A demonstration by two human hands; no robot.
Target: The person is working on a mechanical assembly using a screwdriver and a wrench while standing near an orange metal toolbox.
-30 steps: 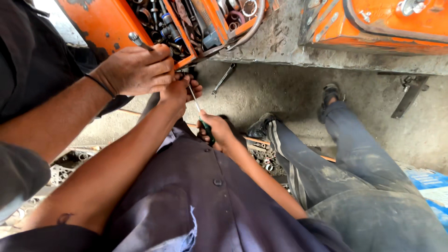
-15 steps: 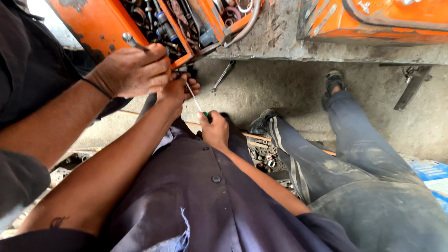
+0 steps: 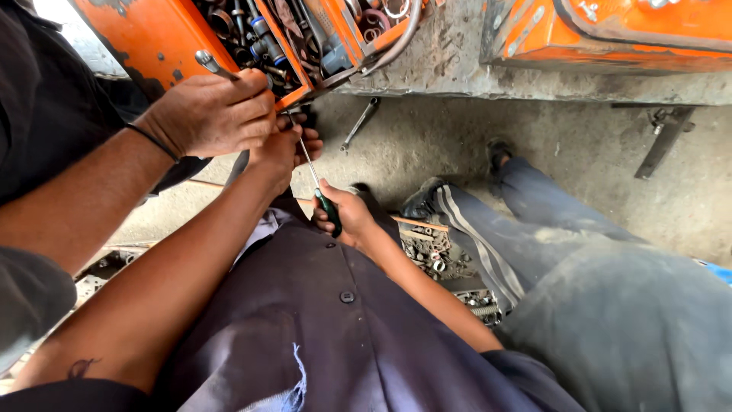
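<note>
My right hand [image 3: 352, 217] grips the green handle of a screwdriver [image 3: 314, 177]. Its thin shaft runs up to the lower edge of an open orange machine housing [image 3: 152, 42] full of hoses and fittings. My left hand [image 3: 286, 149] reaches up to the same spot with curled fingers. It is partly hidden behind a co-worker's hand [image 3: 210, 114], so what it holds does not show. The co-worker's hand is clenched on a metal tool handle [image 3: 207, 61], directly above my left hand.
A wrench [image 3: 360, 123] lies on the concrete floor under the housing. A tray of small bolts and parts [image 3: 446, 259] sits beside my outstretched legs [image 3: 534, 229]. A second orange panel [image 3: 610, 34] and a metal bracket [image 3: 663, 141] are at the right.
All three hands stay at the housing edge. The screwdriver has shifted only slightly, and the view has drifted a little to the right.
</note>
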